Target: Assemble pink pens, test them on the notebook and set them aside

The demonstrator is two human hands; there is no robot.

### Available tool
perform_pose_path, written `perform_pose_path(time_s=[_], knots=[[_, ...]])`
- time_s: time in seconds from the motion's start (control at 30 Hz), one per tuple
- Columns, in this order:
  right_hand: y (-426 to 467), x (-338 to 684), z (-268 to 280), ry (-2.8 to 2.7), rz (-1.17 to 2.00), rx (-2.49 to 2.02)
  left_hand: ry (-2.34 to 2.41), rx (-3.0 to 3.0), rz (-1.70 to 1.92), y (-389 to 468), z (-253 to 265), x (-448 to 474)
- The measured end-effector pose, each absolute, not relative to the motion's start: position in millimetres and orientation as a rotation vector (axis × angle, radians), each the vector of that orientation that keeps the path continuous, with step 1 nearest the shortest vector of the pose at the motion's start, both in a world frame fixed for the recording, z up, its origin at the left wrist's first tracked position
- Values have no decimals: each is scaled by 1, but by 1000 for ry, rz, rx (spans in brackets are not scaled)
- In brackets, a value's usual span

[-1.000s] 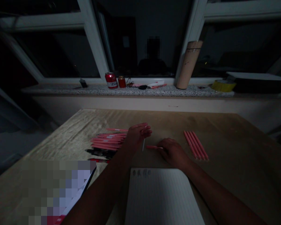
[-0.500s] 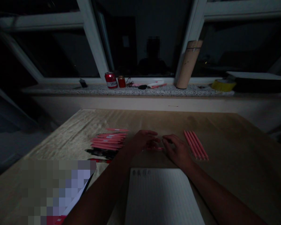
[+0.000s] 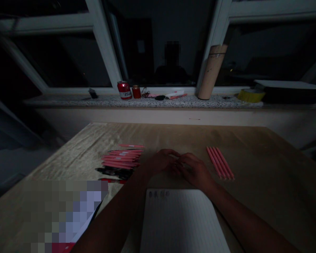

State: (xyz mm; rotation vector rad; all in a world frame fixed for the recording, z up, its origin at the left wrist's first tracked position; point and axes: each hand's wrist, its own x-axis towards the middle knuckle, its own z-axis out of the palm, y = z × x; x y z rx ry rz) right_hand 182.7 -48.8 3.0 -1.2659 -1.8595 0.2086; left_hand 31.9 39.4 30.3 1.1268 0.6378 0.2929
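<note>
My left hand [image 3: 164, 161] and my right hand [image 3: 193, 167] meet above the table, just beyond the top of a lined notepad [image 3: 183, 221]. Their fingers are curled in and touch each other. Whatever lies between them is hidden by the fingers and the dim light. Left of my left hand is a stack of pink pens [image 3: 122, 158], with one pink pen [image 3: 131, 145] lying apart behind it. Several more pink pens [image 3: 219, 162] lie side by side, slanted, to the right of my right hand.
Black pens [image 3: 114, 172] and a red pen [image 3: 112, 180] lie in front of the pink stack, partly behind my left forearm. On the windowsill stand a red can [image 3: 124, 90], a smaller red can [image 3: 136, 92], a tall tan cylinder [image 3: 212, 72] and a yellow tape roll [image 3: 251, 95].
My hands have come together from slightly apart, the right moving left, and their fingers have closed in. The pink piece that showed between them is now covered.
</note>
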Motion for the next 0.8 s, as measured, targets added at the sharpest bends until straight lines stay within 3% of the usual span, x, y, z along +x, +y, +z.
perform_pose_path(time_s=[0.3, 0.57, 0.8], knots=[[-50, 180, 4, -1675, 261, -1240, 679, 1113, 393, 33, 48, 32], [-49, 180, 7, -1608, 176, -1268, 884, 1632, 429, 42, 46, 29], [-50, 181, 5, -1596, 165, -1280, 938, 1722, 407, 43, 46, 29]])
